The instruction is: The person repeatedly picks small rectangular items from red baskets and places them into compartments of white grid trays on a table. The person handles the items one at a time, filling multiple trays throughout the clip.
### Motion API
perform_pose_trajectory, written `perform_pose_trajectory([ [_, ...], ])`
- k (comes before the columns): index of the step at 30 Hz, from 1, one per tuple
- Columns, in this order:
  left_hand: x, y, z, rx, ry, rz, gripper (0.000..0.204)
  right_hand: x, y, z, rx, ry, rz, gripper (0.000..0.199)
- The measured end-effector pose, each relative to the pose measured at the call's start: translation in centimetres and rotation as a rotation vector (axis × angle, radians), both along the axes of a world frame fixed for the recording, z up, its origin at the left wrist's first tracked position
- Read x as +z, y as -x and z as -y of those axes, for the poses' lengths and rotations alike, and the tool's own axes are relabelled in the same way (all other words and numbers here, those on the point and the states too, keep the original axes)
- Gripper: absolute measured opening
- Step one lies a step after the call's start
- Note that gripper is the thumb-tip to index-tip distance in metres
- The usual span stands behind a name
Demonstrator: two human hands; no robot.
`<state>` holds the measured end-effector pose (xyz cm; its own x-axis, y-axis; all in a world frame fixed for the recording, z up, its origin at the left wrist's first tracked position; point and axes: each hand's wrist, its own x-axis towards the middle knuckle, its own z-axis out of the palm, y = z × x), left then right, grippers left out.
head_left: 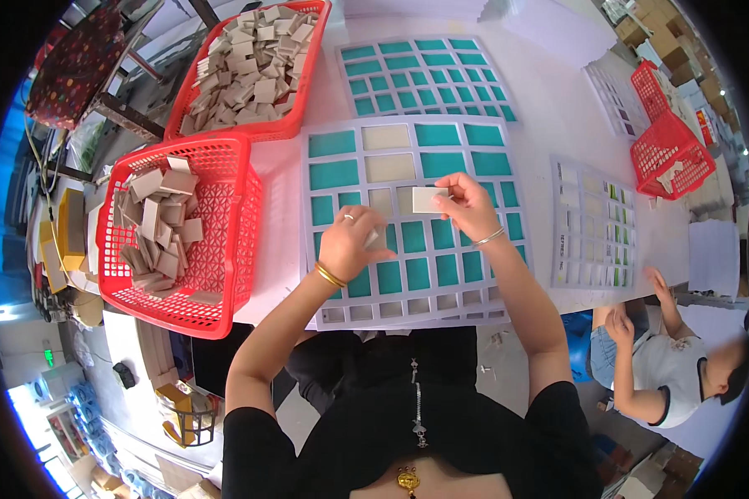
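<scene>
Between the thumb and fingers of my right hand [469, 208] is a flat off-white rectangular tile [427, 200], held just above a white board [414, 119] divided into cells. To its left, my left hand [351, 243] is curled over the same board, with a small pale tile [371, 239] partly showing between its fingers. Most cells of the board have a teal backing. Off-white tiles lie in a few cells, among them a wide tile [387, 137] in the top row and a second wide tile [389, 168] below it.
A red plastic basket [243, 179] with loose pale tiles stands to the left, and a fuller red basket [295, 121] sits behind it. Another teal-celled board [424, 73] lies beyond. Rightward are a sample board [592, 224], red baskets [672, 158] and a seated person [662, 374].
</scene>
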<state>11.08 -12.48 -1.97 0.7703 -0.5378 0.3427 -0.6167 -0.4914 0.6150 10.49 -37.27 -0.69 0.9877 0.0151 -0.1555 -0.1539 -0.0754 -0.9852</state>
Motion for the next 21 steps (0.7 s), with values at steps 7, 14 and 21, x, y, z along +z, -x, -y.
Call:
perform_pose_trajectory([
  [7, -1.0, 0.4, 1.4, -0.016, -0.085, 0.024, 0.047, -1.1, 1.4, 0.5, 0.01, -0.012, -0.013, 0.022],
  [14, -0.8, 0.3, 1.2, -0.024, -0.138, 0.1, 0.048, -0.8, 2.1, -0.2, 0.247, 0.38, 0.142, 0.023],
  [21, -1.6, 1.0, 2.4, 0.043, -0.235, 0.122, 0.052, -1.3, 0.9, -0.8, 0.304, 0.429, 0.166, 0.016],
])
